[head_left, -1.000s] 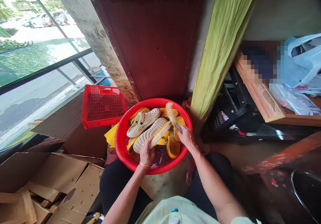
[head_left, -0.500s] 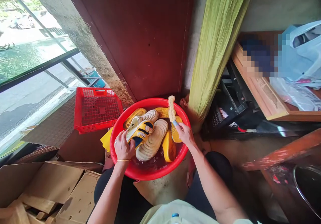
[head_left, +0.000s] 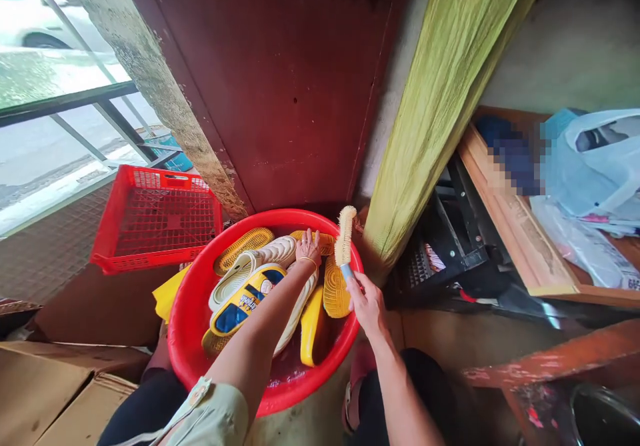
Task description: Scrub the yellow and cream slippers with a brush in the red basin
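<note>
A red round basin (head_left: 186,299) holds water and several sandals. My left hand (head_left: 308,251) reaches over it with fingers spread, touching or just above a yellow sole (head_left: 325,243) at the far side. My right hand (head_left: 367,299) is wrapped round the blue-grey handle of a scrub brush (head_left: 344,239), bristle end up, over the basin's right rim. Below my left forearm lies a yellow and blue slide sandal (head_left: 245,303), beside a cream clog (head_left: 233,276). Another yellow sole (head_left: 336,289) and a yellow sandal on its side (head_left: 311,326) lie at the right.
A red plastic crate (head_left: 160,223) stands left of the basin, above cardboard boxes (head_left: 45,379). Behind is a dark red door (head_left: 270,86). A yellow-green cloth (head_left: 425,113) hangs at the right, near a wooden drawer (head_left: 530,246) with plastic bags (head_left: 600,166).
My left hand has let go of the yellow and blue sandal and moved to the basin's far side. That sandal now lies further left. The view has shifted; my right hand still holds the brush.
</note>
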Action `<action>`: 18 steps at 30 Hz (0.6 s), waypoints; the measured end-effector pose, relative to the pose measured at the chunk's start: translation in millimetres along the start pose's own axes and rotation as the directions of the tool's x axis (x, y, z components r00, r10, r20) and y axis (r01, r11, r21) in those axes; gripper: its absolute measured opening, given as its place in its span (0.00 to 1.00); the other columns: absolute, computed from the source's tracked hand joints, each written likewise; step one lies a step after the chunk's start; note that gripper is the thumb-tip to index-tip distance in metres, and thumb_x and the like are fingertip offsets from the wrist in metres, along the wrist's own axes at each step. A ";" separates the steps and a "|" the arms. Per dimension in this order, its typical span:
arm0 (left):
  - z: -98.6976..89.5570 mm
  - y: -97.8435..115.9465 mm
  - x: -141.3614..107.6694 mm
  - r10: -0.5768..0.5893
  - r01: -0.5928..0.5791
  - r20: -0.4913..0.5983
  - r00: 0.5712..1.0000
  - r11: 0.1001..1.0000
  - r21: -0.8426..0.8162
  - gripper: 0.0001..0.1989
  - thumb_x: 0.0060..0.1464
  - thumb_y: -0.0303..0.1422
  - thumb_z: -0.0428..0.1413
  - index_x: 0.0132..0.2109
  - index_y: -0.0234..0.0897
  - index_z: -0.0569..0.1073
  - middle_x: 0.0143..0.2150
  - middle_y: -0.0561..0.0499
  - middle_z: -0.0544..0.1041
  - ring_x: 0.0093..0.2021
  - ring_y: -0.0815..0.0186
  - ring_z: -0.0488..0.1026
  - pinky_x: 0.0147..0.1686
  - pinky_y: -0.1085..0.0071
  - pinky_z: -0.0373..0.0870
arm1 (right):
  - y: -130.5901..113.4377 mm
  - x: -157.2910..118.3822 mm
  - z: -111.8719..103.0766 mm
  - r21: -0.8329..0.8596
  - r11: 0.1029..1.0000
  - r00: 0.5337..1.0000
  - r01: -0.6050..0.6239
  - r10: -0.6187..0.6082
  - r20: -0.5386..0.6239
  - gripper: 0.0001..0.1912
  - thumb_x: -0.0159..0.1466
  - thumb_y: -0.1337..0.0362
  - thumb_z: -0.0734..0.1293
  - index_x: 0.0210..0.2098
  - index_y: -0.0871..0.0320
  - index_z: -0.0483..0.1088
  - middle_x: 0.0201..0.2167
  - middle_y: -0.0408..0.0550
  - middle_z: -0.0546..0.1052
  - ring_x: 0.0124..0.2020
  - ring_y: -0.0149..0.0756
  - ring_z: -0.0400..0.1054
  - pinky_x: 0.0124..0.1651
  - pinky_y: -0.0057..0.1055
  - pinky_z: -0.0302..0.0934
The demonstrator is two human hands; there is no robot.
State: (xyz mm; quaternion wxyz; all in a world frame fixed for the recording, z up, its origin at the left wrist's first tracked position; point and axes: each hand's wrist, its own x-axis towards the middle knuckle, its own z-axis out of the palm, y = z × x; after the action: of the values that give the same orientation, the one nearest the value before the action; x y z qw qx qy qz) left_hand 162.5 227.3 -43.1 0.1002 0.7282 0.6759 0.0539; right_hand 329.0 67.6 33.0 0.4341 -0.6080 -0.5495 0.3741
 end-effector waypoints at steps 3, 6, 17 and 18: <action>16.2 -2.4 12.9 0.047 -0.051 0.044 0.998 0.994 0.095 0.39 0.56 0.22 0.48 0.74 0.33 0.49 0.76 0.34 0.50 0.74 0.45 0.47 0.67 0.45 0.47 | 2.4 2.2 -4.2 0.039 0.999 1.000 -0.010 0.010 -0.019 0.30 0.68 0.40 0.59 0.49 0.59 0.76 0.26 0.45 0.77 0.17 0.29 0.66 0.22 0.25 0.63; 22.6 -6.7 21.0 0.107 -0.114 0.056 0.993 0.985 0.129 0.39 0.56 0.22 0.49 0.74 0.34 0.50 0.73 0.34 0.56 0.71 0.45 0.54 0.66 0.47 0.49 | 2.0 3.6 -4.1 0.076 0.997 1.000 -0.014 0.016 -0.020 0.29 0.68 0.41 0.60 0.49 0.59 0.76 0.26 0.44 0.77 0.17 0.29 0.66 0.21 0.25 0.62; -30.4 -50.9 1.3 0.156 -0.237 -0.345 0.925 0.949 -0.208 0.47 0.46 0.41 0.66 0.68 0.31 0.56 0.59 0.33 0.66 0.58 0.44 0.66 0.58 0.48 0.64 | 1.2 7.5 5.0 0.065 0.997 0.999 -0.033 0.034 -0.003 0.29 0.67 0.41 0.60 0.46 0.60 0.75 0.27 0.46 0.78 0.16 0.29 0.65 0.21 0.26 0.60; -39.2 -54.2 -4.8 0.152 -0.283 -0.416 0.897 0.919 -0.274 0.47 0.46 0.42 0.66 0.68 0.32 0.56 0.58 0.34 0.66 0.58 0.45 0.66 0.58 0.48 0.65 | 2.9 8.3 6.6 0.044 0.999 1.000 -0.026 0.026 0.006 0.28 0.68 0.42 0.59 0.46 0.60 0.75 0.27 0.46 0.78 0.16 0.29 0.65 0.21 0.26 0.60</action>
State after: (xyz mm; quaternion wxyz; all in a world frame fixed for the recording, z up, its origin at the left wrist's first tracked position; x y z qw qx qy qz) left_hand 100.9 229.0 -16.5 0.0776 0.7479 0.5769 0.3189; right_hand 324.8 76.5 28.2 0.4412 -0.6042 -0.5343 0.3934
